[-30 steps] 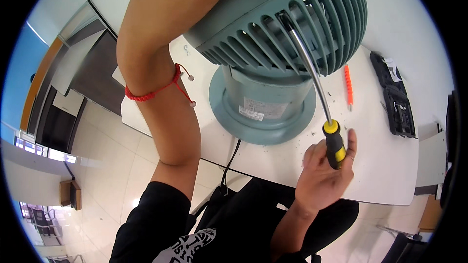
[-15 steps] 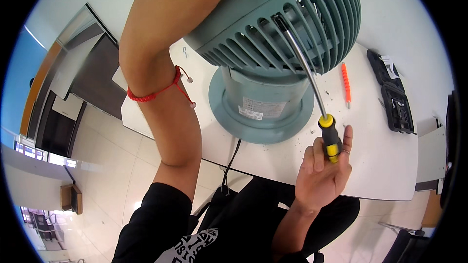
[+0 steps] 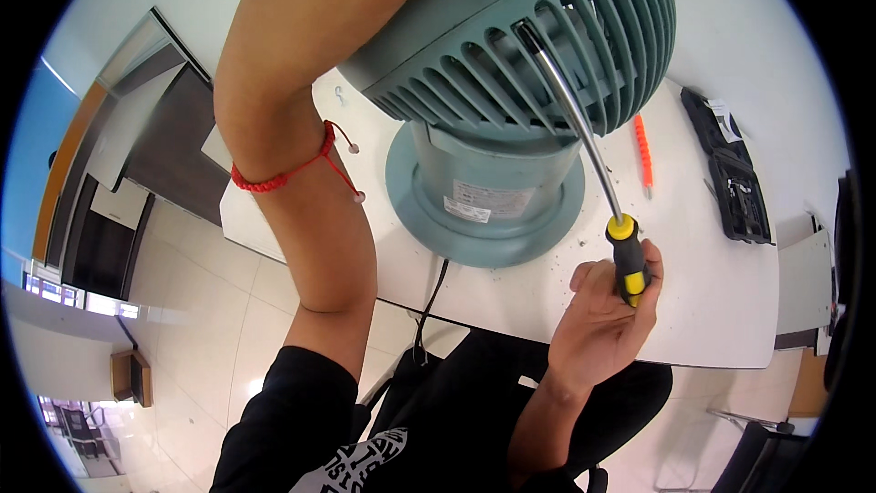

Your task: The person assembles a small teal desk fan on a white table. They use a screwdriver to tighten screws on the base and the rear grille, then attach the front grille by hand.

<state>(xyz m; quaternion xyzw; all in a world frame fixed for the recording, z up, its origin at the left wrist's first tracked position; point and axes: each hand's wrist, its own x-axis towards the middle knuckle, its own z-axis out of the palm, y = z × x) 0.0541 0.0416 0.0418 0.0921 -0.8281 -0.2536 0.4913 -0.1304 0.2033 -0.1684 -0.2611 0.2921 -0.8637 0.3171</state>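
A grey-green round fan stands with its slotted head tilted over its base. My right hand grips the black-and-yellow handle of a long screwdriver between thumb and fingers. The steel shaft runs up across the grille. Its dark tip lies at one of the slots; how deep it sits, I cannot tell. My left hand, above a red cord bracelet, rests against the upper left of the fan head. Its fingers run out of view at the top.
On the white table an orange twisted-handled tool lies right of the fan. Farther right is an opened black tool case. A black cord hangs over the front edge. Small dark crumbs lie near the base.
My right thumb and fingers have closed in around the screwdriver handle, which has moved slightly right. The left arm stays against the fan head.
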